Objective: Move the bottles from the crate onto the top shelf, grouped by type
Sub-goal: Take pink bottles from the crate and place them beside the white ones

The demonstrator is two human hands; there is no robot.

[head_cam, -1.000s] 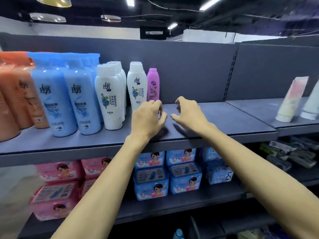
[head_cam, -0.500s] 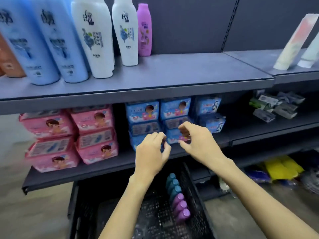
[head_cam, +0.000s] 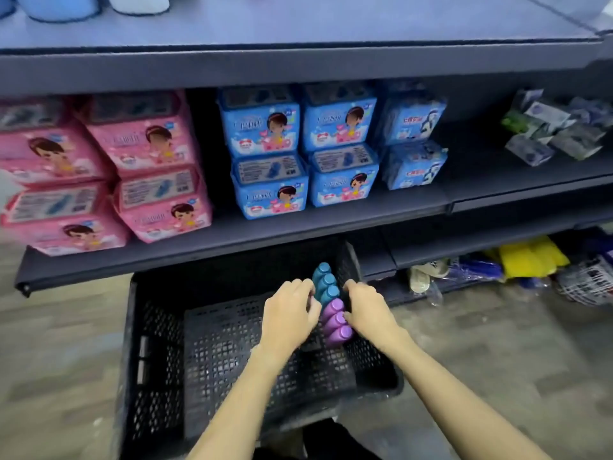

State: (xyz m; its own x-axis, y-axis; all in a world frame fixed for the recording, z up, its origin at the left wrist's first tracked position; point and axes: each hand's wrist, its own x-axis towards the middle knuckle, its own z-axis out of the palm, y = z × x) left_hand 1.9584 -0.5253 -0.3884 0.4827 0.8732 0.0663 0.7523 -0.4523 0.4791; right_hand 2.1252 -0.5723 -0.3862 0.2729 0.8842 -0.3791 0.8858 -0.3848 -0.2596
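Reaching: left hand point(head_cam: 288, 315) and right hand point(head_cam: 370, 315) are both down in the crate point(head_cam: 156, 343), ctr-low of frame, one on each side of a row of bottles.
Left hand: back to the camera, fingers curled in toward the left side of the row. Fingertips are at the teal bottles point(head_cam: 323, 282); can't tell if they have closed on one.
Right hand: fingers curled at the right side of the row, thumb against the purple bottles point(head_cam: 335, 322). Grip can't be told here either (motion blur).
Teal bottles: three, packed in a line at the far end of the row, near the crate's back wall.
Purple bottles: three, touching one another, in line w/ the teal ones, nearer the camera.
Crate: black, mesh walls and floor, on the ground below the middle shelf point(head_cam: 298, 227). The bottles sit toward its right side.
Top shelf point(head_cam: 315, 24): grey, along the top edge of frame. Bases of blue bottles point(head_cam: 59, 6) and a white bottle point(head_cam: 139, 1) show at upper left, cut off by the frame.
Middle shelf: pink packs point(head_cam: 142, 161) stacked at left, blue packs point(head_cam: 298, 144) stacked at ctr, small wrapped items point(head_cam: 547, 134) at right, prob. tissue packs.
Lower right: yellow packs point(head_cam: 530, 257) and a white wire basket point(head_cam: 587, 283) on the btm level.
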